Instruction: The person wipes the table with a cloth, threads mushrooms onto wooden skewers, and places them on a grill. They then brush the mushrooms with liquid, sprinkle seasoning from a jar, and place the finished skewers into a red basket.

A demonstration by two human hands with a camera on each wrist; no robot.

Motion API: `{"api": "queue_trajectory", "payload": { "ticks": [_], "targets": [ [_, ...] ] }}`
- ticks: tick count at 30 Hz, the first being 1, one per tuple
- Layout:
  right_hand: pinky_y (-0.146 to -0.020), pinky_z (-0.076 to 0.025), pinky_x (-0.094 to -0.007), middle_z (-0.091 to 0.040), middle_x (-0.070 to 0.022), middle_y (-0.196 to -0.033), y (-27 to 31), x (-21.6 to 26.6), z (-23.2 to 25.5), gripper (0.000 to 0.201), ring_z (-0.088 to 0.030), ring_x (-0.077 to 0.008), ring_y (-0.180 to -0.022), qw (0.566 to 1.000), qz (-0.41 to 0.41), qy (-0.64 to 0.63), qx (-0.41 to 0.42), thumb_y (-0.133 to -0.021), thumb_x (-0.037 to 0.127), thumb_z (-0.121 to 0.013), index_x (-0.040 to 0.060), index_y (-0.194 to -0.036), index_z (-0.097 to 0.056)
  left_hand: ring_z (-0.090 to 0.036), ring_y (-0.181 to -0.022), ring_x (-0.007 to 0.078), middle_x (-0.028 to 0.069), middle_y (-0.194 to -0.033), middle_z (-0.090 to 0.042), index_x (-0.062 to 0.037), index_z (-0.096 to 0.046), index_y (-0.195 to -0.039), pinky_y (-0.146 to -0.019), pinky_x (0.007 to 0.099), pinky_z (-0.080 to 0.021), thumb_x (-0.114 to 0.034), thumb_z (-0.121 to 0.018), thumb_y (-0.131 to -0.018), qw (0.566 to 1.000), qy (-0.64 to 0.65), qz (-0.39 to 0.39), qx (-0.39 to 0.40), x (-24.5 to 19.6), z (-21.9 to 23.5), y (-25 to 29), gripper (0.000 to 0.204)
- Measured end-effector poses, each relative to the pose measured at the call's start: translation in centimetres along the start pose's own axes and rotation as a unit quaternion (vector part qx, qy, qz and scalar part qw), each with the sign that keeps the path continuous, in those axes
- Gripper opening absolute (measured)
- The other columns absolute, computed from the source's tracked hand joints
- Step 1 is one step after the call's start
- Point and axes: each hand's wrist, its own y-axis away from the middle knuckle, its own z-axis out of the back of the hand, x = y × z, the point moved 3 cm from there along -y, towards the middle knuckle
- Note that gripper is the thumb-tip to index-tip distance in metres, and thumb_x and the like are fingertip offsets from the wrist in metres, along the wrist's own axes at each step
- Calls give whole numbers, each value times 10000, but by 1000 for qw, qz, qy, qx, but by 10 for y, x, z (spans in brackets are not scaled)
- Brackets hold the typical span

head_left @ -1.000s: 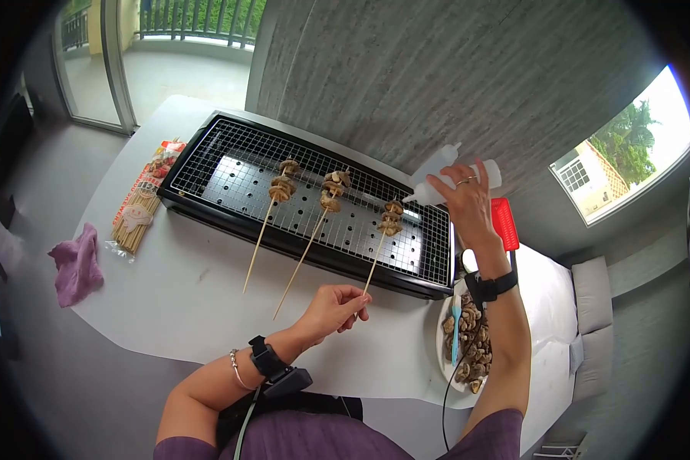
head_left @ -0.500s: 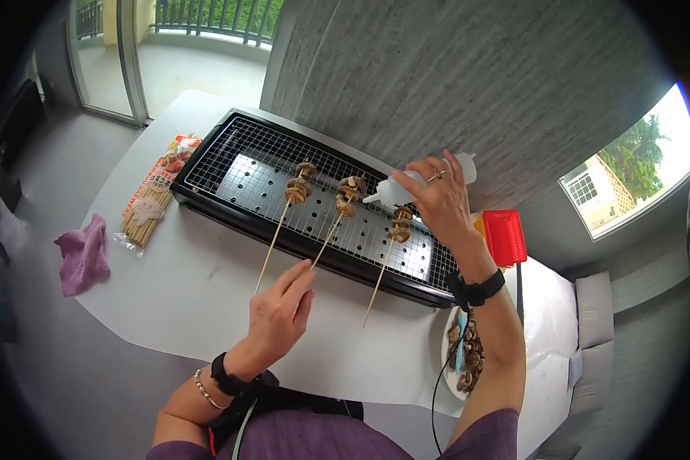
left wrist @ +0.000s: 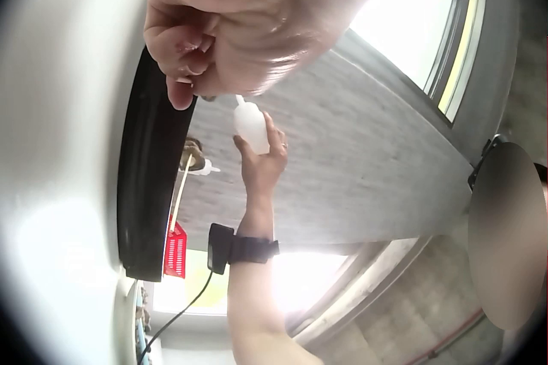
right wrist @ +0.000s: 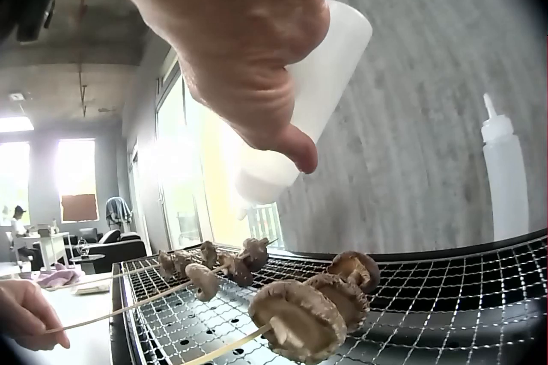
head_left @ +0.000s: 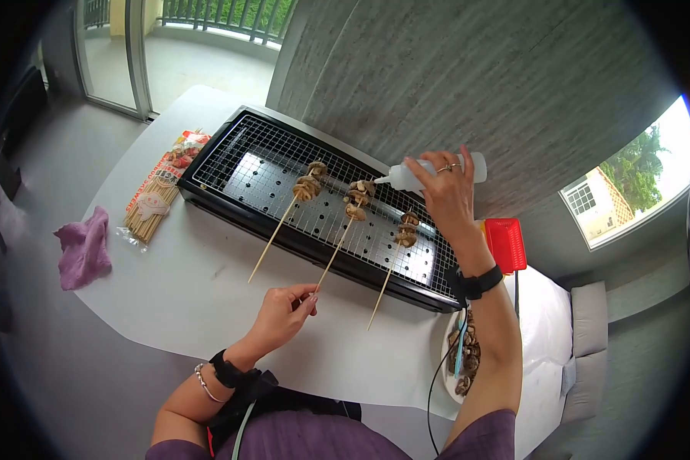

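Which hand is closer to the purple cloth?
The left hand. It pinches the middle skewer's end, partway across the table from the purple cloth. The right hand holds the squeeze bottle over the grill, farther away.

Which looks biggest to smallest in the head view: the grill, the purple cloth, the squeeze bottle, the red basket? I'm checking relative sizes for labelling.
1. grill, by far the largest.
2. purple cloth.
3. squeeze bottle and red basket look about alike; the right hand covers part of the bottle, so no ranking.
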Motion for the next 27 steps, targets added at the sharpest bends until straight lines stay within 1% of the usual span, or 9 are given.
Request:
{"api": "queue_trajectory", "payload": {
  "ticks": [3, 5, 7, 9, 13, 16, 19, 22, 27],
  "targets": [
    [-1076, -210, -475, -612, -23, -1006, 3, 7, 4, 439, -543, -195, -1014, 999, 30, -36, 4, -683, -36, -603, 211, -1043, -652, -445, -508, 24, 3, -654, -595, 13, -637, -1042, -466, 185, -370, -99, -544, -893, 998, 51, 35, 7, 5, 1, -2, 209],
    [-1074, -206, -479, -612, -25, -1009, 4, 21, 6, 452, -545, -197, -1011, 992, 103, -78, 10, -684, -47, -597, 216, -1048, -650, -445, -500, 22, -4, -645, -587, 3, -646, -1026, -453, 175, -361, -108, -545, -896, 994, 86, 61, 17, 7, 0, -2, 198],
    [-1079, -202, -471, -612, -20, -1012, 4, 17, 0, 457, -541, -195, -1019, 994, 84, -75, 11, -683, -48, -601, 223, -1048, -650, -445, -483, 19, 0, -646, -589, 1, -653, -987, -434, 167, -350, -118, -563, -893, 996, 71, 55, 24, 7, 0, -2, 176],
    [-1087, -199, -452, -614, -12, -1010, 1, 3, -3, 443, -536, -190, -1025, 1000, 2, 27, 11, -679, -36, -617, 229, -1033, -659, -451, -482, 19, 2, -644, -590, 3, -653, -967, -431, 167, -351, -124, -574, -889, 997, 60, 39, 17, 6, -2, 0, 169],
    [-1088, -199, -447, -615, -16, -1006, 2, 5, 7, 421, -532, -191, -1030, 1000, 7, -4, 3, -689, -30, -616, 226, -1020, -666, -468, -476, 21, 6, -640, -594, 5, -652, -930, -417, 169, -353, -139, -609, -873, 998, 59, 37, 7, 7, -2, 0, 161],
    [-1080, -210, -464, -616, -31, -1010, 9, 19, 12, 427, -533, -197, -1032, 993, 78, -91, 15, -691, -34, -615, 233, -1019, -669, -476, -473, 21, 4, -638, -594, 3, -653, -910, -408, 169, -353, -148, -620, -867, 998, 51, 39, 6, 5, -3, -2, 161],
    [-1081, -211, -470, -616, -32, -1017, 12, 7, 4, 444, -538, -197, -1031, 999, 35, -17, 5, -671, -40, -629, 232, -1020, -669, -478, -469, 22, 8, -632, -595, 8, -651, -891, -404, 171, -356, -149, -626, -862, 996, 68, 55, 4, 5, -4, -3, 162],
    [-1081, -207, -474, -616, -35, -1018, 11, 2, 14, 419, -544, -203, -1028, 1000, 0, -7, -5, -679, -30, -622, 216, -1015, -668, -490, -467, 26, 12, -618, -593, 19, -646, -869, -404, 173, -366, -140, -632, -853, 996, 72, 54, -9, 0, -4, -3, 161],
    [-1077, -210, -478, -611, -38, -1014, 13, 16, 19, 412, -542, -209, -1030, 996, 68, -57, -11, -679, -25, -621, 199, -1022, -658, -503, -461, 37, 19, -594, -593, 33, -646, -844, -414, 189, -383, -116, -638, -830, 998, 38, 24, -34, -6, -8, -7, 150]
  ]
}}
